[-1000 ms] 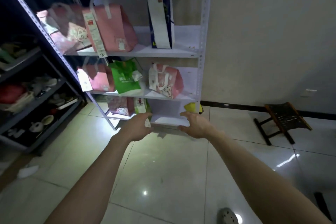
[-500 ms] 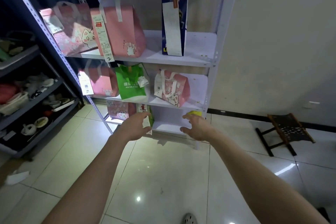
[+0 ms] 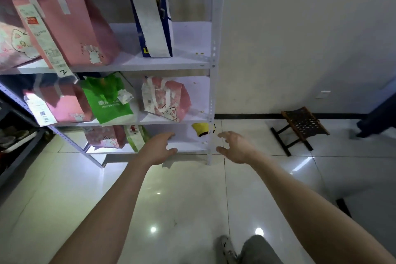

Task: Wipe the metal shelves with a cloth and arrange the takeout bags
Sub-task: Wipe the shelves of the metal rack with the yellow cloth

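Note:
A white metal shelf unit (image 3: 212,96) holds takeout bags on three levels. A yellow cloth (image 3: 201,129) lies at the right end of the bottom shelf. My right hand (image 3: 235,148) hovers open just right of the front post, below and beside the cloth, holding nothing. My left hand (image 3: 159,149) is open in front of the bottom shelf, empty. To its left stand a light green bag (image 3: 137,137) and a pink cat bag (image 3: 107,138). The middle shelf carries a pink cat bag (image 3: 166,99), a green bag (image 3: 108,100) and another pink bag (image 3: 66,105).
A blue paper bag (image 3: 152,13) and a large pink bag (image 3: 72,28) stand on the upper shelf. A dark rack (image 3: 12,139) stands at the left. A small folding stool (image 3: 300,128) sits against the wall on the right. My foot (image 3: 227,248) is on the glossy tiled floor.
The view has moved closer to the shelf and shifted right. My left hand has let go of the small white paper; both hands have opened wider and moved right along the bottom shelf.

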Demonstrator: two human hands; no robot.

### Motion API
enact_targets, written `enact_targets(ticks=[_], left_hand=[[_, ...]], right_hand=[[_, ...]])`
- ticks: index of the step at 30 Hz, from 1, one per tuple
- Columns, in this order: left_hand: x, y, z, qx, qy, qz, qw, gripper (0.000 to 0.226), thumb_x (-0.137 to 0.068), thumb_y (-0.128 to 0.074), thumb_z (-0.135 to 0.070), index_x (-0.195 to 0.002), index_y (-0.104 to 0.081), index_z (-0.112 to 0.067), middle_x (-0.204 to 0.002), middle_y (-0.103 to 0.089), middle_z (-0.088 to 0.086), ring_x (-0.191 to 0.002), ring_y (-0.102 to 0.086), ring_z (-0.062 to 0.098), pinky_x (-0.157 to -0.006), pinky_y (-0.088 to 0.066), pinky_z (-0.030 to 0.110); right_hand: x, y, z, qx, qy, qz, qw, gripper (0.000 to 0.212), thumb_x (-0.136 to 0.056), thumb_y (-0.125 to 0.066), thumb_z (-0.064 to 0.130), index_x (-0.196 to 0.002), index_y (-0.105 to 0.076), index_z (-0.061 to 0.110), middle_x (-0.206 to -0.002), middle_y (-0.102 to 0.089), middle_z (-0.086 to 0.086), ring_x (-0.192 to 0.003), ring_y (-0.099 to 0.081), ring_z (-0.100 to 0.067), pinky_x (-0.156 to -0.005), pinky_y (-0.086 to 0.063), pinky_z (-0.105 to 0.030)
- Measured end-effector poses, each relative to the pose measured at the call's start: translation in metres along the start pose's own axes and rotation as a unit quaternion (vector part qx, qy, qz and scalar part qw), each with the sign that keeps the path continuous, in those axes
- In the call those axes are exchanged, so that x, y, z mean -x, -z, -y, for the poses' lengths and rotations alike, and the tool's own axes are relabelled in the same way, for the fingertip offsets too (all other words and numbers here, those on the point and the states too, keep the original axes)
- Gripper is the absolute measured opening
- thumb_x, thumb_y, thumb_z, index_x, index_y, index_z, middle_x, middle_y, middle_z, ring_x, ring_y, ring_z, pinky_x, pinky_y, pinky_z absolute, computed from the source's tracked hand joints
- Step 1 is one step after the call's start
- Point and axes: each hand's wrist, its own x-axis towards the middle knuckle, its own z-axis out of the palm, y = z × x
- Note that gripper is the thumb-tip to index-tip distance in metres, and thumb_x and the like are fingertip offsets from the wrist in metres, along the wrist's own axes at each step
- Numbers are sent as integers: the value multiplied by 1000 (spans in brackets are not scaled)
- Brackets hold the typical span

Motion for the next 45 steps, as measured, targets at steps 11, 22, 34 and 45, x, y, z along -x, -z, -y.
enact_targets(ticks=[11,22,34,45], left_hand=[[-127,-84,-128,60,55,15,997,67,-99,-76,-36,-158,-48,-23,-151,-58,1,-127,-61,22,-98,-52,36],[-193,-158,-183,140,194,-12,971,68,-97,-78,-40,-157,-50,-24,-148,-61,3,-118,-66,21,-95,-50,30],[-283,-186,-189,195,332,-58,921,63,-99,-76,-35,-155,-52,-18,-147,-62,8,-129,-63,28,-104,-47,32],[-328,-249,-250,284,540,-159,776,59,-96,-78,-38,-148,-58,-20,-139,-67,7,-119,-68,27,-104,-55,41]], right_hand=[[-75,76,-182,9,8,48,999,61,-101,-64,47,-154,-48,22,-151,-52,-6,-132,-58,-25,-109,-49,-42],[-215,132,-258,76,150,167,972,62,-103,-60,46,-157,-43,20,-155,-47,-8,-135,-54,-26,-113,-44,-38],[-381,148,-258,135,305,236,913,58,-101,-68,32,-150,-53,7,-149,-54,-17,-131,-57,-33,-109,-47,-44],[-515,110,-238,224,486,368,760,58,-103,-63,35,-151,-50,4,-150,-52,-14,-136,-51,-33,-109,-46,-42]])
